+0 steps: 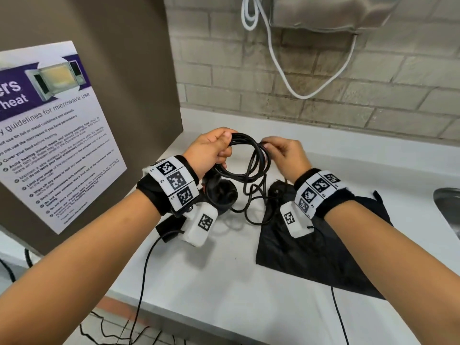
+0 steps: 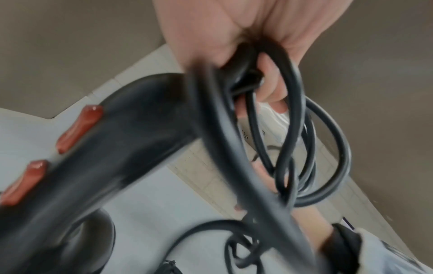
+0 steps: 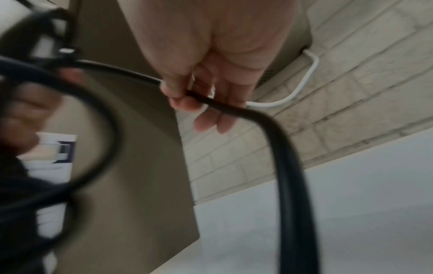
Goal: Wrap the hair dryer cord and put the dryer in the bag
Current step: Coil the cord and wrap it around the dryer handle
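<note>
Black rubbery dryer cord (image 1: 245,158) looks springy. Your left hand (image 1: 211,151) grips its coils; your right hand (image 1: 286,155) pinches the free strand. Keep both grips firm.

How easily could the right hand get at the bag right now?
Probably not yet: the right hand pinches the cord, so it must let go first. The bag lies flat just below it, uncovered.
</note>
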Demonstrator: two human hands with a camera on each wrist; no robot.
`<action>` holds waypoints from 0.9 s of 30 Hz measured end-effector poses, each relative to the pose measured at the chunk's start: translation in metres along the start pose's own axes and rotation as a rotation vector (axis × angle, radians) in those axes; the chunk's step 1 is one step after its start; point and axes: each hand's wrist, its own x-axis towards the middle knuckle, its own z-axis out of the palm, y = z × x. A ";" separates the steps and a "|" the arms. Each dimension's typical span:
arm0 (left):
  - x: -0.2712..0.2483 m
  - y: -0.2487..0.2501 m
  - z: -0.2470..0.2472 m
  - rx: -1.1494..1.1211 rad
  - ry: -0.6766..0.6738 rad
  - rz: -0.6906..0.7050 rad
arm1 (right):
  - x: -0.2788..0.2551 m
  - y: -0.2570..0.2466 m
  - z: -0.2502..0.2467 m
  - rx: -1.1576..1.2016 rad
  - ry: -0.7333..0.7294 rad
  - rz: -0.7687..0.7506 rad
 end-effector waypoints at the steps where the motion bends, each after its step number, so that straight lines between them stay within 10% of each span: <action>1: -0.003 0.000 -0.001 0.010 -0.010 -0.006 | 0.006 0.004 -0.007 -0.037 0.065 0.074; 7: -0.010 0.001 -0.005 0.042 0.004 -0.032 | 0.012 0.050 -0.048 -0.250 0.294 0.453; 15: -0.011 -0.001 0.003 -0.023 0.013 -0.034 | -0.011 0.072 -0.063 -0.489 0.114 0.825; 27: -0.008 -0.006 0.014 0.065 0.130 0.003 | -0.032 0.062 -0.055 -1.016 -0.295 0.713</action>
